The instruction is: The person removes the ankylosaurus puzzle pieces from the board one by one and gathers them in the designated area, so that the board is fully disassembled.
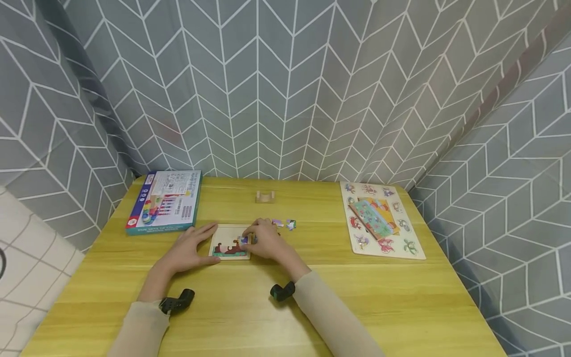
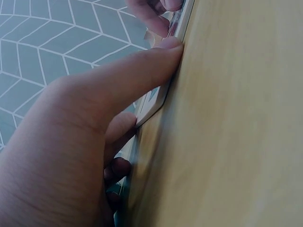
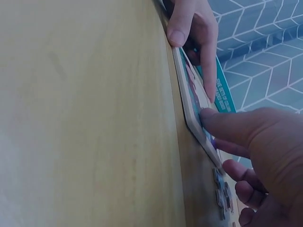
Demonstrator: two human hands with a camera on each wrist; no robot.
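A small jigsaw puzzle tray (image 1: 220, 233) with a pale wooden rim lies on the table, with brown and green pieces (image 1: 229, 249) fitted along its near side. My left hand (image 1: 189, 250) steadies the tray at its left side, thumb at the near corner and forefinger at the far one. Over the tray's right side, my right hand (image 1: 267, 240) pinches a purple puzzle piece (image 3: 213, 142) between thumb and forefinger, low against the board; the fingers hide most of it. Several loose puzzle pieces (image 3: 221, 191) lie just right of the tray, partly behind the right hand.
A boxed toy set (image 1: 169, 201) lies at the back left. Behind the tray stands a small wooden holder (image 1: 265, 197). On the right, a large picture board (image 1: 403, 245) carries a smaller colourful puzzle (image 1: 374, 218). A patterned curtain (image 1: 276, 99) hangs along the table's back edge.
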